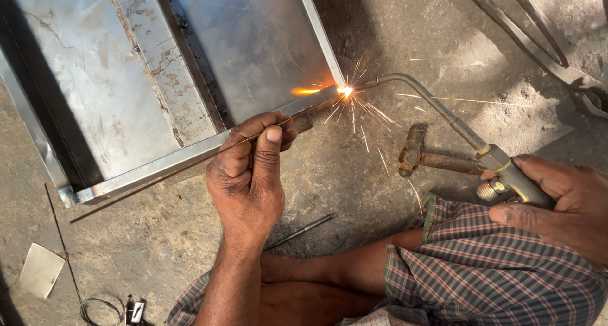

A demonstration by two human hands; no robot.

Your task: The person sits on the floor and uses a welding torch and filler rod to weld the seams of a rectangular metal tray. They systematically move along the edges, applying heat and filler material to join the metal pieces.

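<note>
Sparks are thrown at the sheet-metal tray corner; filler rod is pinched in the closed left hand, torch gripped by the closed right hand.

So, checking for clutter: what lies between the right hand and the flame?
Head view: a rusty hammer on the ground, below the torch that the right hand holds toward the flame.

The metal frame lies on the floor at its far left; a hammer rests right of its near-right corner, a small plate near the floor's near-left corner.

Sunlit, dusty concrete floor crossed by dark shadows
</note>
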